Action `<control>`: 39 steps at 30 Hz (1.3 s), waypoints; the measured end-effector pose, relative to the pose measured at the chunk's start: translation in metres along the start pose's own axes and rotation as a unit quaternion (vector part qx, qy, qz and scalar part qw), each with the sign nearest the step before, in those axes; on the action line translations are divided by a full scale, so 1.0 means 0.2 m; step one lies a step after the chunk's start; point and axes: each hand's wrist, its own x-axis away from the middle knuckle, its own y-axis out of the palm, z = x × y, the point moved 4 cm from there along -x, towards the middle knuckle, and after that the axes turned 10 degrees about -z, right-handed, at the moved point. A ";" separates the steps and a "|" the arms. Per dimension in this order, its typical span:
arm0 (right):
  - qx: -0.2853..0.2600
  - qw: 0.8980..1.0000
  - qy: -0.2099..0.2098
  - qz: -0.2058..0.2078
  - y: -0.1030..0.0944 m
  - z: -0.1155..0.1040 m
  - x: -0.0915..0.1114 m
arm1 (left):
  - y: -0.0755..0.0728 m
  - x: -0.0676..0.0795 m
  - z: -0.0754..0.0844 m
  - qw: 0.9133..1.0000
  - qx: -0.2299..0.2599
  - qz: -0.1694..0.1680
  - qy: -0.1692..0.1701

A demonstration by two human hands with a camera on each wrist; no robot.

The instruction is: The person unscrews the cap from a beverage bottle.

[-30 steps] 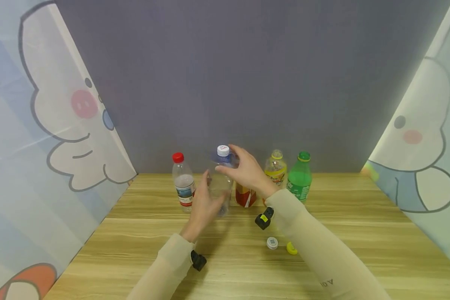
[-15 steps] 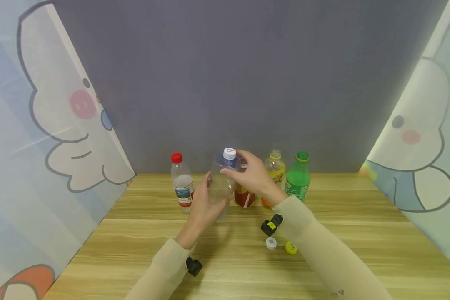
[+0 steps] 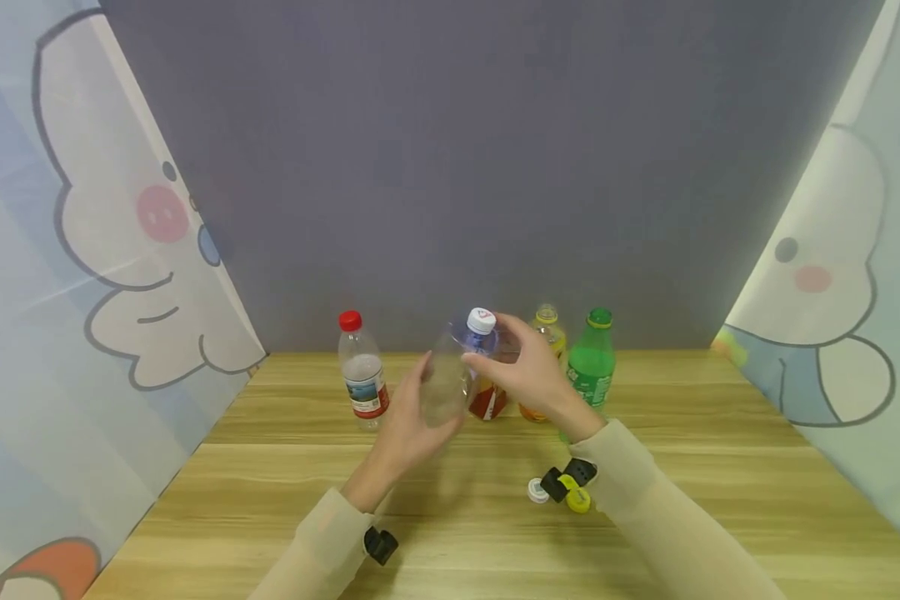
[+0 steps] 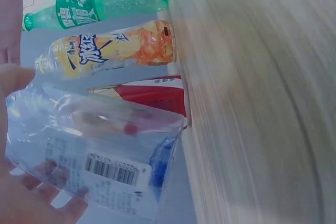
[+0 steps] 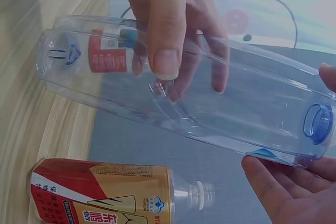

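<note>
A large clear plastic bottle (image 3: pixel 444 392) with a white cap (image 3: pixel 482 322) leans to the right, raised between both hands. My left hand (image 3: pixel 407 429) grips its body; in the right wrist view its thumb lies across the bottle's (image 5: pixel 226 114) middle. My right hand (image 3: pixel 532 375) holds the bluish shoulder just below the cap, thumb on the near side. A barcode label shows through the clear bottle (image 4: pixel 68 156) in the left wrist view. Behind it stands a red and gold drink bottle (image 5: pixel 115 192), its neck uncapped, partly hidden in the head view.
A red-capped water bottle (image 3: pixel 363 379) stands at left. To the right are an uncapped yellow-orange tea bottle (image 4: pixel 110 51) and a green bottle (image 3: pixel 592 362). A white cap (image 3: pixel 537 491) and a yellow cap (image 3: pixel 578 501) lie on the wooden table (image 3: pixel 270 517). A grey panel (image 3: pixel 450 167) rises behind.
The clear bottle has moved right and tilts further right, with both hands still holding it. The right forearm has shifted right and toward the near side. The standing bottles stay put.
</note>
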 end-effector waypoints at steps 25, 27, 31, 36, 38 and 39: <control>-0.017 0.997 -0.005 -0.081 -0.09 0.07 0.28 | -0.01 0.11 0.05 0.993 -0.085 -0.069 0.054; -0.001 0.996 -0.007 -0.086 -0.10 0.07 0.29 | -0.01 0.12 0.05 0.992 -0.087 -0.076 0.047; 0.025 0.996 -0.013 -0.088 -0.12 0.06 0.30 | 0.00 0.12 0.05 0.991 -0.094 -0.086 0.042; 0.117 0.991 -0.015 -0.063 -0.16 0.03 0.29 | 0.00 0.12 0.07 0.988 -0.111 -0.088 0.061; 0.157 0.986 -0.010 -0.054 -0.17 0.01 0.29 | 0.00 0.12 0.07 0.987 -0.117 -0.087 0.067; 0.173 0.984 -0.007 -0.050 -0.18 0.01 0.28 | 0.00 0.12 0.08 0.987 -0.119 -0.087 0.069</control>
